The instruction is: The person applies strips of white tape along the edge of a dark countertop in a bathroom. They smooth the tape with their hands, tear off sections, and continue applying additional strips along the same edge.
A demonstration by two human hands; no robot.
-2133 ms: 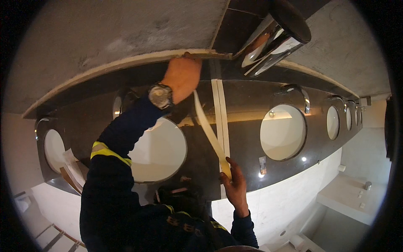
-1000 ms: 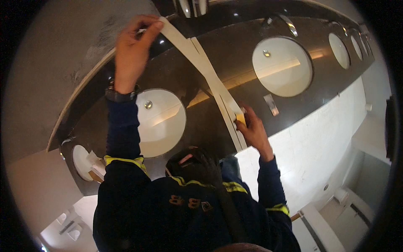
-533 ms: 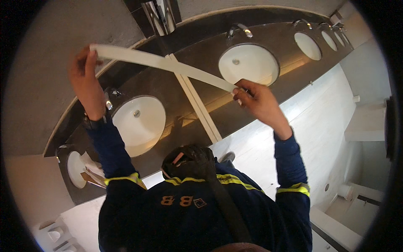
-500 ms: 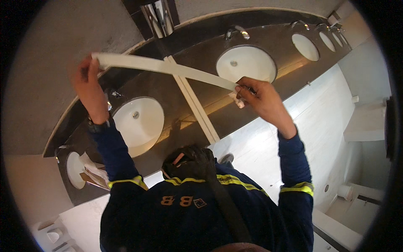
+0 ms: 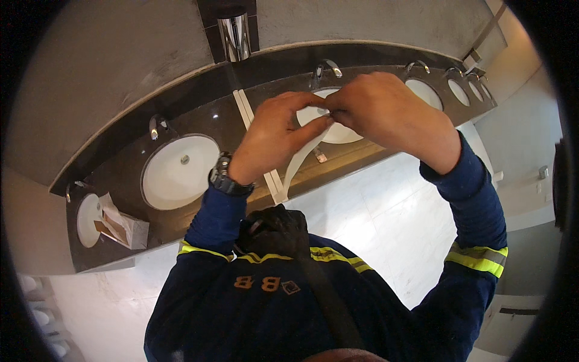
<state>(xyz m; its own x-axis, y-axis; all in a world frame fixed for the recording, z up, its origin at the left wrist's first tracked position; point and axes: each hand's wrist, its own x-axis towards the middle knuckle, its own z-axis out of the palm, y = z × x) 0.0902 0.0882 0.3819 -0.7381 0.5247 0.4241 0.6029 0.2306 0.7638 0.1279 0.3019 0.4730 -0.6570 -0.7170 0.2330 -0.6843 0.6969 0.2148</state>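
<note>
A pale strip is held by its upper end above a dark tabletop, apparently pinched where the fingers of both hands meet.

The exact grip is partly hidden by the knuckles. With its lower length suspended in a curve, the strip could be creased by uneven pulling or dropped if the pinch were loosened; its end might be snagged on the nearby pale bands laid across the tabletop, though contact cannot be told. The left hand, with a watch at its wrist, is angled up and rightward; the right hand is arched leftward, fingers bent. A white basin is partly covered by them.
</note>
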